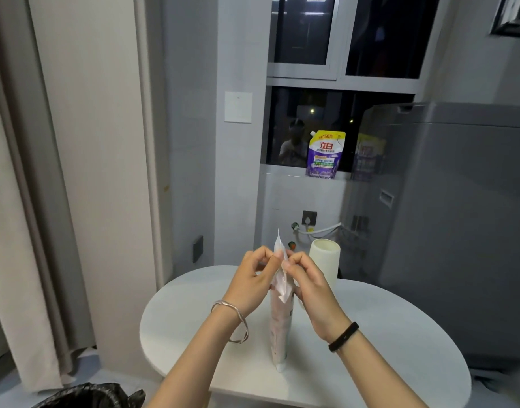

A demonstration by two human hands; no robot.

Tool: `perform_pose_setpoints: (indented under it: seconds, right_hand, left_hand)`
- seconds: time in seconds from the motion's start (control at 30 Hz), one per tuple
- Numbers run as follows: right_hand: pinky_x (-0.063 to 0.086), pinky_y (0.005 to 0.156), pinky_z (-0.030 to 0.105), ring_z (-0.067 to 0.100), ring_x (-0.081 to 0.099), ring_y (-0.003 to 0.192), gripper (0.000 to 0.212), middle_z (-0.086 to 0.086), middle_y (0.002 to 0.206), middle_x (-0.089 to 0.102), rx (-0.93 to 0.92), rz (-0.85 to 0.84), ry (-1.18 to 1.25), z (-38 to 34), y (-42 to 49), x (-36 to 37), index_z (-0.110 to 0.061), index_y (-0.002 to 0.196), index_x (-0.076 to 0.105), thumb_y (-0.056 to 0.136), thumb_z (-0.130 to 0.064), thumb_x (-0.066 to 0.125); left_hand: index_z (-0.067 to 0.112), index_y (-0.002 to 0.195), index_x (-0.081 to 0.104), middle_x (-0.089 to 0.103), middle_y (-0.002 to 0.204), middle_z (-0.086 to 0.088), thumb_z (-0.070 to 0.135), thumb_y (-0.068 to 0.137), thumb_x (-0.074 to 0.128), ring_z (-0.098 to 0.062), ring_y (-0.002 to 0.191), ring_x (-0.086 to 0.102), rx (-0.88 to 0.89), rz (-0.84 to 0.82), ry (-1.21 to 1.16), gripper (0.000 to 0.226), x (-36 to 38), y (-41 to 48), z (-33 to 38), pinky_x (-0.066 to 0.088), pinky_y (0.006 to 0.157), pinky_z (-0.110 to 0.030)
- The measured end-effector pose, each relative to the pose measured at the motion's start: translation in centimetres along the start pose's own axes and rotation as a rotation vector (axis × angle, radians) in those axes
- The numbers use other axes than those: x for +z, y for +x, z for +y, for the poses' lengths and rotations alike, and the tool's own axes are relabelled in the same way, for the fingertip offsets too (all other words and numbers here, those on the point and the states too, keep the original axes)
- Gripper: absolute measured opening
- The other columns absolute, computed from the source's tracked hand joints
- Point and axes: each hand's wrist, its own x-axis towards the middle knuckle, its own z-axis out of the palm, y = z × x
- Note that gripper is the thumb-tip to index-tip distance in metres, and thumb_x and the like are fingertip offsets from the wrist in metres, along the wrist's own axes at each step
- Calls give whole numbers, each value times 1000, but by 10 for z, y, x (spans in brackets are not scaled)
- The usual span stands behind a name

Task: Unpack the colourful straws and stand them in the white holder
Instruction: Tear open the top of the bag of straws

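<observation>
A: Head view, surroundings?
B: Round white surface (385,334), beige curtain (32,201) at left, dark window (341,125) behind, grey appliance (458,231) at right. Black bin bag (88,396) at the bottom edge.

A: Counts?
B: One straw packet (280,319), one white holder (325,260), two detergent pouches (325,154) on the sill, the second behind the appliance's translucent lid. One bangle (233,316) on the left wrist, one black band (343,337) on the right.

A: Packet?
B: Standing upright on the surface, between both forearms, pale pink print, top flap raised. Left hand (252,278) and right hand (307,278) each pinch the top edge, fingers pressed together. Straws inside not discernible. Holder stands just behind the right hand.
</observation>
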Motion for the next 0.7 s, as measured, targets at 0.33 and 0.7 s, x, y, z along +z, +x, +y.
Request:
perform_pose_setpoints:
  seconds: [0.33, 0.7]
  right_hand:
    - [51, 84, 30, 16, 62, 92, 24, 1, 116, 65, -34, -28, -200, -7, 4, 1, -9, 83, 60, 98, -17, 43]
    - [54, 85, 30, 12, 62, 98, 25, -1, 126, 60, -81, 90, -243, -12, 10, -11, 0, 80, 58, 97, -10, 42]
  left_hand:
    - [4, 79, 54, 49, 69, 2, 18, 99, 45, -3, 60, 44, 41, -4, -62, 26, 7, -3, -4, 36, 62, -17]
    - [10, 73, 45, 48, 73, -5, 16, 99, 43, -10, 65, 43, 11, 53, -96, 27, 3, 2, 1, 39, 61, -19]
